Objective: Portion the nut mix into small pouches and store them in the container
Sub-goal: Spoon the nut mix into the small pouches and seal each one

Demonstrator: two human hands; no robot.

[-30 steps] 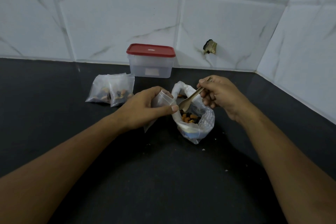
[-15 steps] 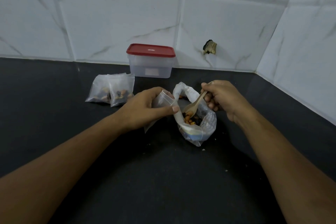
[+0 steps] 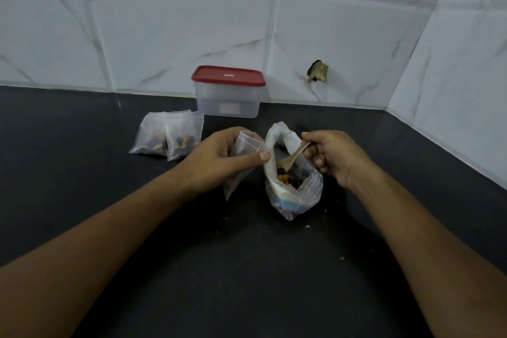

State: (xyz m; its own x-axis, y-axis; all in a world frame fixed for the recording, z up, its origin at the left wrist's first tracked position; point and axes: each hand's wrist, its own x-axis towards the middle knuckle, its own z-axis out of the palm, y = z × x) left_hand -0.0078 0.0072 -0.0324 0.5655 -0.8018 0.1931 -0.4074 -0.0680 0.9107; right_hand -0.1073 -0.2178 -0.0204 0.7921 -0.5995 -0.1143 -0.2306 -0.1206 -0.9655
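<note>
My left hand (image 3: 219, 158) grips a small open pouch (image 3: 248, 141); right hand (image 3: 333, 158) pinches the spoon (image 3: 295, 155), bowl inside the nut mix bag (image 3: 310, 186).

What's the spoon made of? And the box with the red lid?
The spoon looks like pale wood: tan, matte, no shine, though it might be bamboo. The box seems frosted plastic, cloudy see-through walls, with a smooth red plastic lid.

The container (image 3: 227, 99) sits at the back, by the wall (image 3: 164, 22). Two filled pouches (image 3: 167, 140) lie in front of it, to the left. The big bag (image 3: 307, 189) stands nearer, with the spoon (image 3: 293, 156) inside and an open pouch (image 3: 248, 141) just left.
</note>
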